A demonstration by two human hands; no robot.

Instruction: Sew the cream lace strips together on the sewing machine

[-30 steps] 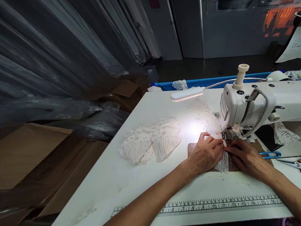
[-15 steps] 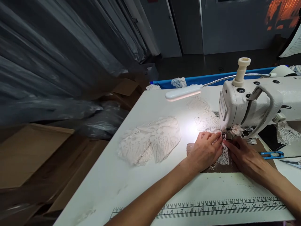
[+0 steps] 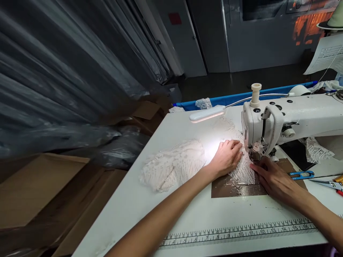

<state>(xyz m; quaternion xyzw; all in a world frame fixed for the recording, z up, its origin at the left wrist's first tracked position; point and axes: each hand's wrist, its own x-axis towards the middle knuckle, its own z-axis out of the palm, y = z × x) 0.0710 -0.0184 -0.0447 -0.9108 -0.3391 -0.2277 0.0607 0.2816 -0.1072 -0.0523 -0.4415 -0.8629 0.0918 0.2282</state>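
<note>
A white sewing machine (image 3: 289,117) stands at the right of a white table (image 3: 150,200). A strip of white lace (image 3: 242,171) runs under its presser foot (image 3: 254,156) over a brown patch in the tabletop. My left hand (image 3: 227,157) lies on the lace just left of the foot, fingers curved and pressing the fabric flat. My right hand (image 3: 270,178) rests on the lace just in front and right of the foot, fingers stretched toward the needle area.
A pile of white lace pieces (image 3: 174,166) lies left of my hands under a white gooseneck lamp (image 3: 207,113). Blue thread snips (image 3: 301,174) and scissors (image 3: 328,184) lie at the right. A ruler strip (image 3: 241,232) lines the front edge. Cardboard boxes (image 3: 40,189) and grey plastic sheeting sit left.
My left hand has slid away from me along the lace, past the presser foot's left side, and more lace now shows in front of the foot. The right hand stays by the foot.
</note>
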